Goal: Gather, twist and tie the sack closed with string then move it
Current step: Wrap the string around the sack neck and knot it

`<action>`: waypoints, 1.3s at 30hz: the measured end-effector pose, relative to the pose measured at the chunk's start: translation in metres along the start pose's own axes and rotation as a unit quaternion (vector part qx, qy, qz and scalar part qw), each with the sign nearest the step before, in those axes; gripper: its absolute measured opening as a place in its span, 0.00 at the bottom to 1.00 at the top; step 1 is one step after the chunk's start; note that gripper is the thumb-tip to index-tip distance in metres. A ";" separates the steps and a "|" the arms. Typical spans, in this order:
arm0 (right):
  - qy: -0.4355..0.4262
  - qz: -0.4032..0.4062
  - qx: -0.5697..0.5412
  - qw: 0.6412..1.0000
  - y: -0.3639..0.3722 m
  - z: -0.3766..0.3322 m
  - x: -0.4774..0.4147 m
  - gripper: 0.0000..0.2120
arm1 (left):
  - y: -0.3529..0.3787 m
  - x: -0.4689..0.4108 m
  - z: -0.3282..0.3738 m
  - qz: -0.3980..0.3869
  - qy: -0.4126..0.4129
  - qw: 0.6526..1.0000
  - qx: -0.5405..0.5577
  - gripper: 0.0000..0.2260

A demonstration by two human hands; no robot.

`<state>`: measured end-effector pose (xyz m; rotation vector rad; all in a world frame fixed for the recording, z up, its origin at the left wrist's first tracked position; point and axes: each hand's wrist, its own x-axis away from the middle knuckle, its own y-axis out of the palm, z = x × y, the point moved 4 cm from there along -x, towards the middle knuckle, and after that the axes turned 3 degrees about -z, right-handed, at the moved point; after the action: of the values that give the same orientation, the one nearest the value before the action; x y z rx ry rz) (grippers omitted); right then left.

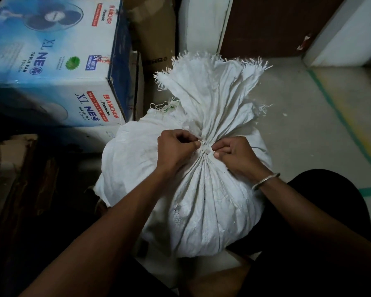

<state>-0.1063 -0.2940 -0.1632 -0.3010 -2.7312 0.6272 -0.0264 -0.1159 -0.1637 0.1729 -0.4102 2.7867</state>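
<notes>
The left hand (176, 150) is pinching one end of the string (205, 148) with curled fingers. The right hand (237, 156) is pinching the other end, just across from it. The string is sitting tight around the bunched neck of the sack (201, 202). A shiny metal bangle (266, 181) is hanging on the right wrist. The sack is white, woven and crinkly, round and full below the neck. Its top is fanning out above the hands, with loose threads along the edge. The sack is standing on the pale floor (298, 129), right in front of the person. Green and yellow lines (341, 117) are running across the floor. A blue and white fan box (51, 61) is sitting on the left, beside brown cardboard (156, 39).
</notes>
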 end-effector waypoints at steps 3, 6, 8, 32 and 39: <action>-0.018 0.012 0.023 0.999 0.000 -0.005 0.002 0.11 | -0.005 0.012 0.011 0.030 0.031 0.999 -0.019 0.09; -0.036 0.014 0.018 0.999 -0.003 -0.011 0.006 0.11 | -0.009 0.008 0.013 0.018 0.002 1.000 0.004 0.16; -0.032 0.008 -0.009 0.999 -0.005 -0.011 0.008 0.12 | -0.007 0.005 0.014 -0.019 -0.021 0.995 0.092 0.14; 0.031 -0.068 -0.033 0.997 -0.002 -0.007 0.003 0.10 | -0.003 0.021 0.034 -0.150 0.423 0.787 -0.424 0.08; -0.029 -0.105 0.061 0.992 0.002 -0.021 0.006 0.09 | 0.013 0.008 0.047 -0.295 0.455 0.642 -0.542 0.08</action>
<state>-0.1039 -0.2825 -0.1446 0.0334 -2.7159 0.7485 -0.0349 -0.1395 -0.1213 -1.0894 -1.2892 1.2852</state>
